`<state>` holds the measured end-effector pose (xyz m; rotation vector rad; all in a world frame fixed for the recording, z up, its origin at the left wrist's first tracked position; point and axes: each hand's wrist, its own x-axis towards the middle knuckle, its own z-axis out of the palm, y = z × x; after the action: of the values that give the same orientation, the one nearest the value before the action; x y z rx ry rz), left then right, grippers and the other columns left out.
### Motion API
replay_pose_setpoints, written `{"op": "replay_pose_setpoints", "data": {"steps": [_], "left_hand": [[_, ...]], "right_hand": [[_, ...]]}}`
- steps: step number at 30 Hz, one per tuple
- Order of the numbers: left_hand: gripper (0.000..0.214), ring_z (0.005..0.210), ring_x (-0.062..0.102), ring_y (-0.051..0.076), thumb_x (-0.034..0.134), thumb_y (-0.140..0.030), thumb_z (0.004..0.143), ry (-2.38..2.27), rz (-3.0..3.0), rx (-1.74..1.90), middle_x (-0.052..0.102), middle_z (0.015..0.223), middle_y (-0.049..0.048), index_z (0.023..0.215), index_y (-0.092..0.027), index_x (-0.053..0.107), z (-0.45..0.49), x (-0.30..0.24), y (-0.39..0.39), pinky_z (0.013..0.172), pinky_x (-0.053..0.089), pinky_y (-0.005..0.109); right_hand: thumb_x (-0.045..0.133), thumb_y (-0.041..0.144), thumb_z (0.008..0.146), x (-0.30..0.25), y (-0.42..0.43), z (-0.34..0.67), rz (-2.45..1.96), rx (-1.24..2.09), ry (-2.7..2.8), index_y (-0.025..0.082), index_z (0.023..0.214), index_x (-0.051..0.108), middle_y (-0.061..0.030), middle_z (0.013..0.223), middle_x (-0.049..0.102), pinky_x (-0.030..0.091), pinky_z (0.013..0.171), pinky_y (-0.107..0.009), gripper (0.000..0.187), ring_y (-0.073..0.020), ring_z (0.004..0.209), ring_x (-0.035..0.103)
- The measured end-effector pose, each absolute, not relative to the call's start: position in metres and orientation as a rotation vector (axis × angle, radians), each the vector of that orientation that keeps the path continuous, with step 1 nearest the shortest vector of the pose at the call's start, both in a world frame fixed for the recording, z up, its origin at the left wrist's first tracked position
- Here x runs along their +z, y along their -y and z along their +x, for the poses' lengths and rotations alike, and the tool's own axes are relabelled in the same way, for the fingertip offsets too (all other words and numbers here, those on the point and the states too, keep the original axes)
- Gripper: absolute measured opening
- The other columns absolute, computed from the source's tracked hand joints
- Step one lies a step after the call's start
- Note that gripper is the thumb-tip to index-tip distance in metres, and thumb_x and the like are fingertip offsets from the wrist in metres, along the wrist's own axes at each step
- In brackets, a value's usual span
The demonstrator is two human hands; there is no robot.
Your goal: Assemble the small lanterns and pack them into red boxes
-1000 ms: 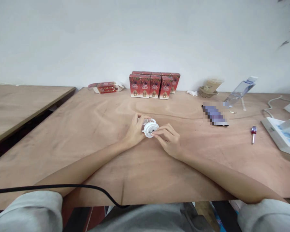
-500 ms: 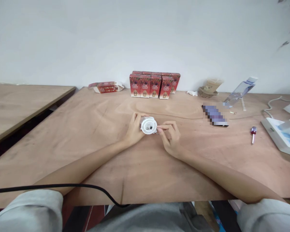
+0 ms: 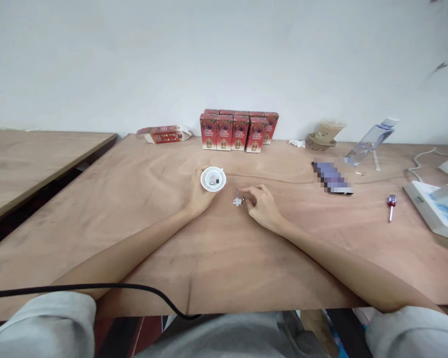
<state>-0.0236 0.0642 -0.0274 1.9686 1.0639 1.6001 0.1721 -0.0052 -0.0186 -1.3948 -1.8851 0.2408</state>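
My left hand (image 3: 198, 196) is closed around the side of a round white plastic piece (image 3: 213, 179). Its open face is turned up towards me, showing a recess with a small dark part and a metallic part inside. Just to the right, my right hand (image 3: 263, 208) pinches a small flat white piece (image 3: 237, 202) with thin wire-like bits at its edge. This piece is low over the wooden table (image 3: 224, 253); I cannot tell whether it touches the surface. The two hands are apart.
Several red printed boxes (image 3: 224, 132) stand by the wall, an opened red box (image 3: 166, 134) left of them. Rightward are a drink cup (image 3: 330, 133), clear bottle (image 3: 373, 141), phone (image 3: 332, 178), screwdriver (image 3: 391, 204) and power strip (image 3: 436, 209). A black cable (image 3: 134, 287) crosses in front.
My left hand has moved left and slightly away with the round white piece. The small flat piece now shows separately at my right fingertips, which have come apart from the round piece.
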Motion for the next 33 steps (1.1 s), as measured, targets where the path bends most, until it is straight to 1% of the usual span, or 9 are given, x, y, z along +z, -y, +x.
{"op": "replay_pose_setpoints", "data": {"steps": [3, 7, 12, 14, 17, 20, 24, 29, 33], "left_hand": [[0.041, 0.094, 0.058, 0.021, 0.075, -0.036, 0.070, -1.053, 1.921, 1.618, 0.058, 0.102, 0.0041, 0.101, -0.022, 0.054, -0.024, -0.028, -0.065, 0.087, 0.047, 0.041], [0.038, 0.095, 0.058, 0.021, 0.076, -0.030, 0.070, -1.020, 1.963, 1.633, 0.059, 0.102, 0.0036, 0.101, -0.023, 0.055, -0.023, -0.027, -0.063, 0.087, 0.046, 0.040], [0.038, 0.097, 0.057, 0.022, 0.075, -0.026, 0.069, -1.045, 2.065, 1.612, 0.060, 0.103, 0.0025, 0.102, -0.025, 0.056, -0.023, -0.024, -0.060, 0.086, 0.045, 0.039], [0.038, 0.097, 0.056, 0.022, 0.075, -0.026, 0.069, -1.065, 2.115, 1.597, 0.060, 0.101, 0.0022, 0.101, -0.024, 0.055, -0.023, -0.021, -0.057, 0.084, 0.046, 0.038], [0.034, 0.096, 0.055, 0.023, 0.071, -0.025, 0.072, -1.063, 2.220, 1.518, 0.061, 0.099, 0.0027, 0.101, -0.023, 0.055, -0.023, -0.014, -0.052, 0.083, 0.047, 0.037], [0.030, 0.098, 0.054, 0.023, 0.067, -0.026, 0.076, -1.041, 2.314, 1.434, 0.061, 0.101, 0.0046, 0.103, -0.022, 0.054, -0.023, -0.009, -0.047, 0.084, 0.047, 0.038], [0.037, 0.097, 0.054, 0.024, 0.069, -0.027, 0.074, -0.988, 2.398, 1.369, 0.058, 0.102, 0.0070, 0.106, -0.020, 0.052, -0.022, -0.009, -0.045, 0.083, 0.048, 0.039], [0.040, 0.095, 0.053, 0.023, 0.070, -0.022, 0.074, -0.927, 2.453, 1.345, 0.056, 0.101, 0.0076, 0.109, -0.019, 0.052, -0.021, -0.009, -0.044, 0.082, 0.049, 0.037], [0.035, 0.097, 0.052, 0.022, 0.066, -0.023, 0.078, -0.927, 2.440, 1.365, 0.055, 0.102, 0.0070, 0.109, -0.021, 0.051, -0.021, -0.008, -0.042, 0.083, 0.049, 0.037]], "right_hand": [[0.053, -0.001, 0.071, -0.019, 0.006, 0.172, -1.437, 0.248, 1.885, 0.023, 0.092, 0.067, -0.0031, 0.093, 0.073, 0.049, 0.077, -0.040, 0.035, -0.0239, 0.089, 0.056], [0.054, 0.003, 0.078, -0.021, 0.005, 0.173, -1.412, 0.173, 1.939, 0.024, 0.089, 0.067, -0.0011, 0.091, 0.074, 0.048, 0.076, -0.038, 0.027, -0.0233, 0.084, 0.054], [0.050, 0.007, 0.086, -0.027, 0.003, 0.174, -1.344, -0.073, 2.089, 0.021, 0.090, 0.063, -0.0051, 0.094, 0.074, 0.047, 0.072, -0.036, 0.019, -0.0224, 0.078, 0.056], [0.049, 0.010, 0.088, -0.028, 0.004, 0.174, -1.289, -0.151, 2.100, 0.020, 0.089, 0.061, -0.0059, 0.086, 0.073, 0.047, 0.065, -0.032, 0.016, -0.0205, 0.072, 0.059], [0.047, 0.014, 0.091, -0.026, 0.009, 0.173, -1.105, -0.242, 2.000, 0.021, 0.086, 0.059, -0.0032, 0.073, 0.069, 0.048, 0.058, -0.027, 0.015, -0.0158, 0.064, 0.061], [0.050, 0.011, 0.090, -0.021, 0.016, 0.170, -0.856, -0.262, 1.873, 0.022, 0.089, 0.057, -0.0023, 0.077, 0.070, 0.053, 0.062, -0.025, 0.012, -0.0137, 0.070, 0.067], [0.056, 0.007, 0.085, -0.016, 0.021, 0.161, -0.603, -0.194, 1.832, 0.023, 0.094, 0.055, -0.0045, 0.087, 0.072, 0.058, 0.070, -0.028, 0.018, -0.0148, 0.081, 0.070], [0.055, 0.009, 0.086, -0.019, 0.014, 0.148, -0.551, -0.181, 1.830, 0.025, 0.093, 0.053, -0.0037, 0.090, 0.072, 0.059, 0.070, -0.032, 0.018, -0.0162, 0.083, 0.070], [0.057, 0.010, 0.085, -0.019, 0.004, 0.144, -0.583, -0.243, 1.817, 0.026, 0.093, 0.053, -0.0037, 0.091, 0.072, 0.057, 0.072, -0.037, 0.019, -0.0186, 0.087, 0.068]]}}
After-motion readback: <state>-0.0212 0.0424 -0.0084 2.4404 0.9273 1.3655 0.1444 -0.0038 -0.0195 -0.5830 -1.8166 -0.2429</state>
